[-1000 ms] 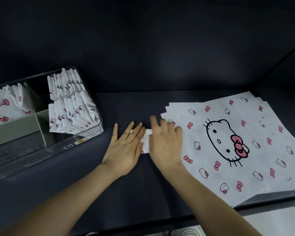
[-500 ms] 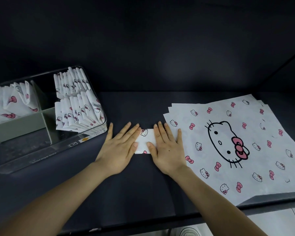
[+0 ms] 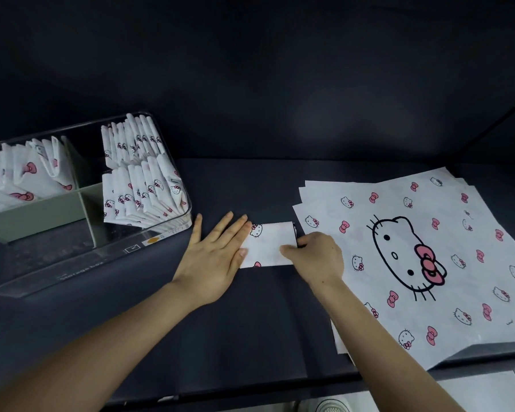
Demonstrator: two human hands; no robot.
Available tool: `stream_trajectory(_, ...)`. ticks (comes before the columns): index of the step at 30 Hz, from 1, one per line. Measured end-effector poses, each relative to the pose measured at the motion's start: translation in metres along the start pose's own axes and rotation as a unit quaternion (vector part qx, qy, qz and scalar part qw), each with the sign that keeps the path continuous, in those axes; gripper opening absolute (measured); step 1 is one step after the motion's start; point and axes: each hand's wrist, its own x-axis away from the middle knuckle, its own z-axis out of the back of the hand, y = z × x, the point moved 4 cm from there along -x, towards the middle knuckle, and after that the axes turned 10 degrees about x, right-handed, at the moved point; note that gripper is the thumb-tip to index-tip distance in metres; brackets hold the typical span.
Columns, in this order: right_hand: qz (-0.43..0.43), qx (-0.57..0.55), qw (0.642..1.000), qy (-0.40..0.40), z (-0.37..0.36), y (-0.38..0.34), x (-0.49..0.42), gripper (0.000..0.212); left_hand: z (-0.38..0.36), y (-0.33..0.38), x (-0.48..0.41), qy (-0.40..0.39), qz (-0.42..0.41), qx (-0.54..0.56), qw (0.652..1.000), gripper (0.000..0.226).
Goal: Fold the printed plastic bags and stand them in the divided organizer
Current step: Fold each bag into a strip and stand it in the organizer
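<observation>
A small folded white bag (image 3: 270, 243) printed with pink bows and cat faces lies flat on the dark table, between my hands. My left hand (image 3: 213, 257) lies flat with straight fingers, pressing the bag's left end. My right hand (image 3: 317, 258) has curled fingers and pinches the bag's right edge. At the left stands a clear divided organizer (image 3: 149, 243); its back and right compartments hold several folded bags (image 3: 144, 193) standing upright.
A stack of flat unfolded printed bags (image 3: 414, 257) covers the table's right side, reaching the front edge. The organizer's near-left compartment (image 3: 39, 257) shows only its dark bottom. A dark wall closes the back.
My right hand slid from lying flat on the folded bag to its right edge and curled to pinch it. More of the folded bag now shows. My left hand stayed flat.
</observation>
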Motion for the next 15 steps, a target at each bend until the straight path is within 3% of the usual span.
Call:
stream_trajectory(5, 0.043, -0.003, 0.999, 0.013, 0.003, -0.009, 0.008, 0.011, 0.001, 0.000, 0.000, 0.004, -0.003, 0.003, 1.000, 0.057)
stream_trajectory(10, -0.034, -0.178, 0.983, -0.038, 0.003, 0.000, 0.007, 0.025, 0.000, -0.001, 0.001, 0.000, -0.001, 0.009, 1.000, 0.056)
stream_trajectory(13, -0.059, -0.204, 0.972, -0.097, 0.005, -0.001, 0.005, 0.019, 0.000, -0.001, 0.001, -0.009, 0.002, 0.010, 1.000, 0.058)
stream_trajectory(15, -0.070, -0.209, 0.969, -0.110, 0.008, -0.004, 0.007, 0.026, 0.001, 0.000, 0.001, -0.012, 0.002, 0.007, 1.000, 0.059)
